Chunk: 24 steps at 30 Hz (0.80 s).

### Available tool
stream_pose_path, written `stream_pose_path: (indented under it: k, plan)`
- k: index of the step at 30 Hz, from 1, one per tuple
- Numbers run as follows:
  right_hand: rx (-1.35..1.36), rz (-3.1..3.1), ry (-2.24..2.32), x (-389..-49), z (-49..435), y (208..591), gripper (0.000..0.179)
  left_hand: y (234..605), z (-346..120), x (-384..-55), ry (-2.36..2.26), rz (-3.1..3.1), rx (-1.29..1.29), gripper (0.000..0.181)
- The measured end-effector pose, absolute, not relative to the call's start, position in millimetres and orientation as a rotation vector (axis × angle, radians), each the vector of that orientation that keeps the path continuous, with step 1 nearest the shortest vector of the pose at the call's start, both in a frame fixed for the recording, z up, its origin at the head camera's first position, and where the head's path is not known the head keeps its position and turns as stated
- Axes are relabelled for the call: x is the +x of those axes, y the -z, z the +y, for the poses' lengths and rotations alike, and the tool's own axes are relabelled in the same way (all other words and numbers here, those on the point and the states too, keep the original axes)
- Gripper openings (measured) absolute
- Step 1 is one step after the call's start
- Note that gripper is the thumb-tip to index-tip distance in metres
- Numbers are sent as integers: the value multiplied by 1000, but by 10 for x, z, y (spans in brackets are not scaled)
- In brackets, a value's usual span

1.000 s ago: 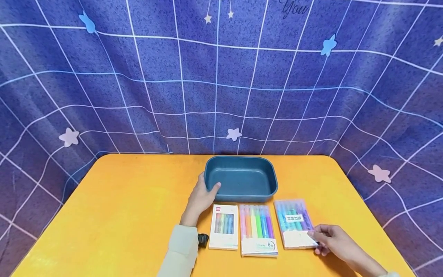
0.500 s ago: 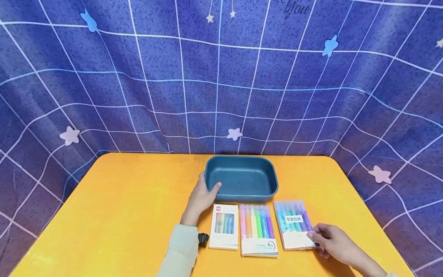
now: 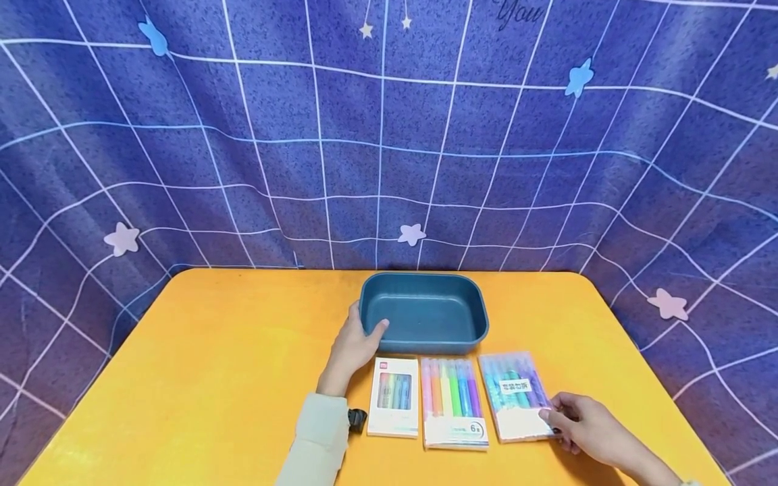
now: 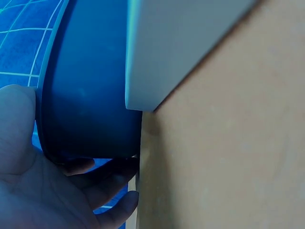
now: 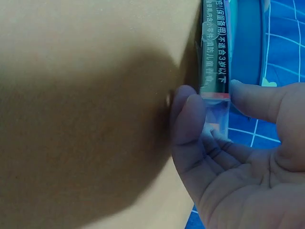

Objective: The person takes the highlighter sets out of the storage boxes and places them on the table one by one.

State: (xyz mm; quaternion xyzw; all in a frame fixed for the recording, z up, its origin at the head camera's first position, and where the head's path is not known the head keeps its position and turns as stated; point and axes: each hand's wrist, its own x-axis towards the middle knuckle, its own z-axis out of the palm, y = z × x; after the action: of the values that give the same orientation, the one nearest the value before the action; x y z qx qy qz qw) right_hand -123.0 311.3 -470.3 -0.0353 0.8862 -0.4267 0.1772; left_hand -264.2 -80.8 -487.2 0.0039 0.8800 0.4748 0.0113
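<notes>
My left hand (image 3: 354, 345) grips the left end of a dark teal rectangular bin (image 3: 431, 348), thumb over the rim and fingers along the outside. In the left wrist view the fingers curl under the corner of the bin (image 4: 90, 95). The right hand (image 3: 586, 426) pinches the lower right corner of a clear pack of blue-to-purple markers (image 3: 515, 398) between thumb and fingers. That pack lies slightly turned on the table. From the right wrist view, its printed edge (image 5: 214, 52) shows, with the thumb on the upper face and fingertips by the tabletop.
A rainbow marker pack (image 3: 452, 405) lies left of the held pack, and a white windowed box of coloured pens (image 3: 394, 398) lies beside it, just before the bin. The yellow table (image 3: 200, 378) ends at a blue grid-patterned curtain (image 3: 279, 162) behind and at both sides.
The blue-purple marker pack has slid a little toward the near edge and left, with the right hand still pinching its corner. The left hand and bin have stayed put.
</notes>
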Motion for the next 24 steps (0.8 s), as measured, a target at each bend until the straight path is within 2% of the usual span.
stream_pose_path:
  k: [8,18,24]
  plan:
    - [-51,2593,1117,-1188,3057,4676,25,4835,-851,-2616,-1442,2773,25,94]
    - [-85,2827,894,-1301,3019,4547,17,4677,-966,-2621,-1337,2918,79,94]
    - [-126,2981,819,-1451,2929,4397,20,4571,-983,-2568,-1334,2967,115,95]
